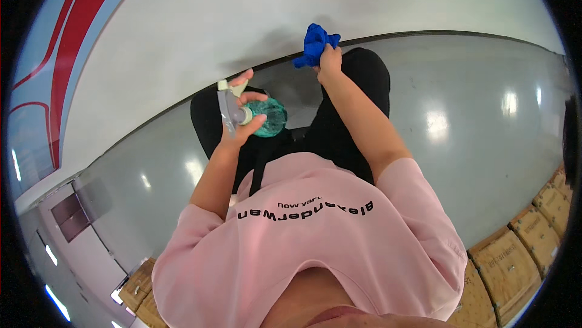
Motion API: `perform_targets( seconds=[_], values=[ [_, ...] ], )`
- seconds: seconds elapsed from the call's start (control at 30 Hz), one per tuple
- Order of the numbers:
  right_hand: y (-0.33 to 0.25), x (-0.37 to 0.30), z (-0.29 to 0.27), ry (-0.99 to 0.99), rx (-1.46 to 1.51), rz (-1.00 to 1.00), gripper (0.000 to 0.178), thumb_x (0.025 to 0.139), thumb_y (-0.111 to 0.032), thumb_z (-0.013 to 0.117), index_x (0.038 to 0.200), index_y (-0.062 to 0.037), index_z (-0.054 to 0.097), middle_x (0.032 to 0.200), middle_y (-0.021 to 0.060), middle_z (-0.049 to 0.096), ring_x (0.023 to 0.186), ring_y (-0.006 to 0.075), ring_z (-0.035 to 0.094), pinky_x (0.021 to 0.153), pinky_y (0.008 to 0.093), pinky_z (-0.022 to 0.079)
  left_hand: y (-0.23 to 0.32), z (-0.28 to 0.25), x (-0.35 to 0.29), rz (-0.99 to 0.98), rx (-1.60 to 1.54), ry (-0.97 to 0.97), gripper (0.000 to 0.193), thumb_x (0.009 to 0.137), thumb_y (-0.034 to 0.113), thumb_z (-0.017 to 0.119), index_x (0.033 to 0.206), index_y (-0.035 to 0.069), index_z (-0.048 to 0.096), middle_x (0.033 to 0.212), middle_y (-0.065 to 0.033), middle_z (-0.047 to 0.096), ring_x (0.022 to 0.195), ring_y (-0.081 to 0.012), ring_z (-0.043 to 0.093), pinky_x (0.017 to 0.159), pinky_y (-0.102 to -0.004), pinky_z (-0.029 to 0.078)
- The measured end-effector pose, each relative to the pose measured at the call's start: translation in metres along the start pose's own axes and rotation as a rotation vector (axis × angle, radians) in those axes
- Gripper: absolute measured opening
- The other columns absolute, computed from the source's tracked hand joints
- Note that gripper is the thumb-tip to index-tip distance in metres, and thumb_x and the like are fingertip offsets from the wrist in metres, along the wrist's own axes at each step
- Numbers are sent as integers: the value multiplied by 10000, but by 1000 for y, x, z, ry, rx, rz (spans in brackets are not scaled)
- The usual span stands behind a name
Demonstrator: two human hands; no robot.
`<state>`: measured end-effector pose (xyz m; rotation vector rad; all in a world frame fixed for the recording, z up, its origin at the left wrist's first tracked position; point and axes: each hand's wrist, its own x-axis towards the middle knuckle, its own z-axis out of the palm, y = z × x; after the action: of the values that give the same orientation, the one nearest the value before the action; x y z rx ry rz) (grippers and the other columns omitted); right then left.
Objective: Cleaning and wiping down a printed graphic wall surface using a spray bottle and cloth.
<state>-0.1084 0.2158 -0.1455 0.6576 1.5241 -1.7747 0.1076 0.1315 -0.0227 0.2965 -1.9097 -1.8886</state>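
Observation:
My left hand (244, 129) is wrapped round the neck of a spray bottle (271, 117), with a finger out by its pale trigger. The bottle has a clear green body and a grey and cream spray head that points toward the wall. In my right hand (330, 64) a crumpled blue cloth (314, 43) is bunched up, held close to the white wall (267, 6). Both hands are in front of my bent knees in black trousers, well apart from each other. The right fingers are partly hidden behind the cloth and the hand.
The wall meets the shiny grey floor (448, 85) along a dark skirting strip (157, 117). Red and blue graphics (66, 55) cover the wall at far left. Several wooden boxes (503, 267) stand behind me at right, and more wooden boxes (139, 285) at lower left.

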Motion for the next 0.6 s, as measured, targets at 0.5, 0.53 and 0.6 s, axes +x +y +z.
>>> perform_targets(
  seconds=[0.5,0.53,0.6],
  values=[
    [43,197,43,258,-137,66,587,786,-140,627,1240,52,309,1225,264,476,1107,377,521,898,428,460,-49,-13,1,-515,75,-21,747,629,-15,703,1300,65,385,1342,-95,398,912,-191,579,795,-323,464],
    [48,188,59,226,-94,188,571,801,-155,614,1255,29,319,1234,241,481,1101,363,529,874,436,476,-50,-22,-4,-510,98,-1,751,627,-21,704,1302,59,384,1331,-96,404,913,-188,580,804,-320,466],
    [37,162,71,163,10,321,546,827,-199,601,1278,-21,350,1266,183,484,1077,332,547,806,459,513,-54,-31,-9,-524,117,15,755,626,-24,705,1304,56,382,1326,-98,406,914,-188,579,807,-318,466]
  ],
)
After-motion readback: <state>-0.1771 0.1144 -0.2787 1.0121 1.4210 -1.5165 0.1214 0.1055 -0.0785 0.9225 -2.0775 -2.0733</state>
